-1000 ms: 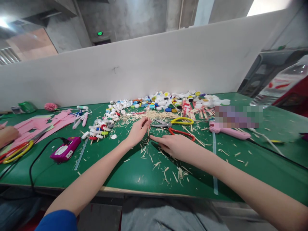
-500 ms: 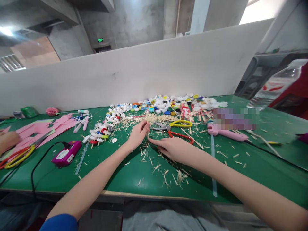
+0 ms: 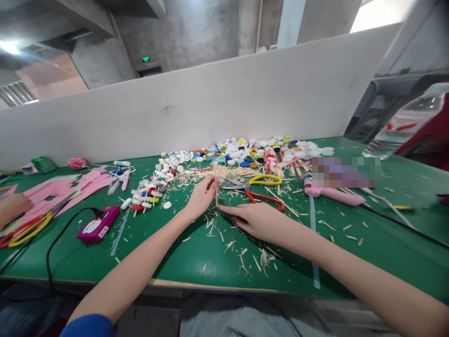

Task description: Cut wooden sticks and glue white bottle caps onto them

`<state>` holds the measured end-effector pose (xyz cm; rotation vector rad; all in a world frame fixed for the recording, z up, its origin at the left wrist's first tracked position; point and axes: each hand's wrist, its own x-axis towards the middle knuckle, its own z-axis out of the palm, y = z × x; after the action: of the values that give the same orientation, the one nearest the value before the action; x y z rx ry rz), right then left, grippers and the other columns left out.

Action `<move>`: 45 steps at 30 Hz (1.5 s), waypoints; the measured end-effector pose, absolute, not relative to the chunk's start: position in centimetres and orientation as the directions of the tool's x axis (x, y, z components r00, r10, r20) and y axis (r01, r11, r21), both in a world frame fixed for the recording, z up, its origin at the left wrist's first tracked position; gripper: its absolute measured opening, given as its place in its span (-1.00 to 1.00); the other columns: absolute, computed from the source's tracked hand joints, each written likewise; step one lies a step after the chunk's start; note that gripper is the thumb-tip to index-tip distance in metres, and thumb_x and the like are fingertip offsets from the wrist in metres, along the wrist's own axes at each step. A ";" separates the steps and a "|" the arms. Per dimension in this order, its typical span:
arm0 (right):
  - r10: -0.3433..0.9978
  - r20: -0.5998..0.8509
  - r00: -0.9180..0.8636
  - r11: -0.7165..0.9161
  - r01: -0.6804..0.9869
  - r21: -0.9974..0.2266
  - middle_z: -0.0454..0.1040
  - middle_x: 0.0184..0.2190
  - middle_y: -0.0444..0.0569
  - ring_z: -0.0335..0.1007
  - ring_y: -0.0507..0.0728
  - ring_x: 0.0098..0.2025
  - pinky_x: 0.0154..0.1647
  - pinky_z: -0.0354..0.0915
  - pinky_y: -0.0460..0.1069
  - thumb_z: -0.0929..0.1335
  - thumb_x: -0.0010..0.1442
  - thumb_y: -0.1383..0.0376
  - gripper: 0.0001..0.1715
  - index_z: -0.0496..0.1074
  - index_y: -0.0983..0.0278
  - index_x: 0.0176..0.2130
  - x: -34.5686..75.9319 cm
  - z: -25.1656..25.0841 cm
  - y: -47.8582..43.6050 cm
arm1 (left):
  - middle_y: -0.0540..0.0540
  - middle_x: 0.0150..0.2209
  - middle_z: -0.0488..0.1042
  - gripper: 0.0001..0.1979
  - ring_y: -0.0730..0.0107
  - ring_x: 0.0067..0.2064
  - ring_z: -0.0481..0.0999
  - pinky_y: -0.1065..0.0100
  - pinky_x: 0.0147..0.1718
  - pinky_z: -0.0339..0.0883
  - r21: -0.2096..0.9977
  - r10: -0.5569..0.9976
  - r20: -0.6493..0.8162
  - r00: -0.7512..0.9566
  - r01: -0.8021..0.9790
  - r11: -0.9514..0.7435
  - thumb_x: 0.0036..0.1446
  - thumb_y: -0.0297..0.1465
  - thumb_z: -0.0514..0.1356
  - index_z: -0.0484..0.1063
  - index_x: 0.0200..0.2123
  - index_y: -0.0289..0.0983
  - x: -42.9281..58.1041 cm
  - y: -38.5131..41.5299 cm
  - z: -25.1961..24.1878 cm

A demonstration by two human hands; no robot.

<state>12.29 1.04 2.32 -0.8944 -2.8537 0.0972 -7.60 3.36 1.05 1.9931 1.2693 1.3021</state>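
Note:
My left hand [image 3: 201, 196] pinches a thin wooden stick [image 3: 216, 183] and holds it upright on the green table [image 3: 168, 252]. My right hand [image 3: 254, 218] lies on the table just right of the stick's foot, index finger stretched toward it, the other fingers curled under; whether it holds anything I cannot make out. Scissors with a yellow and a red handle [image 3: 261, 188] lie just beyond my right hand. Wooden splinters [image 3: 242, 252] are scattered around both hands.
A heap of coloured bottle caps [image 3: 252, 150] lies at the back, caps on sticks [image 3: 149, 189] to the left. A pink glue gun [image 3: 333, 194], a magenta device with a black cord [image 3: 98, 223], pink paper [image 3: 59, 187] and another person's hand [image 3: 12, 206] are nearby. A white partition [image 3: 210, 107] stands behind.
Both hands stay nearly in place with the stick still upright; the view has shifted slightly.

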 end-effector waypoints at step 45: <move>0.586 0.085 -0.806 0.809 0.587 -0.023 0.53 -0.27 -0.01 0.43 0.10 -0.35 -0.42 0.22 -0.05 0.16 0.27 0.29 -0.43 0.12 0.12 0.26 11.5 2.9 1.3 | 0.01 -0.51 0.34 -0.69 0.49 -0.54 0.29 0.42 -0.48 0.21 0.780 0.880 0.450 0.150 0.415 -0.469 0.28 -0.18 -0.07 0.24 -0.41 -0.24 -7.6 3.7 0.6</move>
<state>11.47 1.27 2.91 -0.9436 -2.9042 -0.0061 -7.64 3.69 0.55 1.9541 1.2317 1.2804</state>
